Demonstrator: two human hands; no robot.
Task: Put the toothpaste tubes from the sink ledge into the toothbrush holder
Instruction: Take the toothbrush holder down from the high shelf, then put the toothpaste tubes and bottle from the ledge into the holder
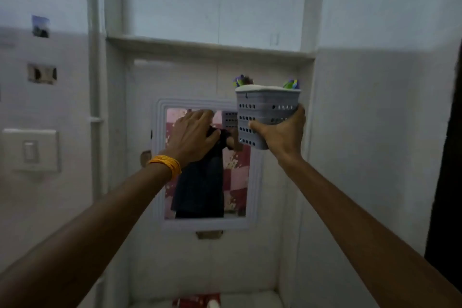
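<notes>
A big white wall point(375, 132) fills the view, with a deep nook cut into it. A shelf point(210, 46) crosses the nook up high, and there is open room above it and below it. Under the shelf hangs a mirror point(207, 225) in a white frame. A light switch point(30, 150) sits on the wall far to the left.

The right hand point(280, 132) is wrapped around the grey toothbrush holder point(265, 107), with the fingers curled tight on its lower part. The holder is up in the air, just below the shelf and beside the top corner of the mirror. Small purple and green tops point(291, 84) poke out over its rim; they are too blurry to name.

The left hand point(192, 135) is flat and loose in front of the mirror, holding nothing. A yellow band point(166, 164) is on that wrist.

Something red point(197, 301) lies at the bottom edge.
</notes>
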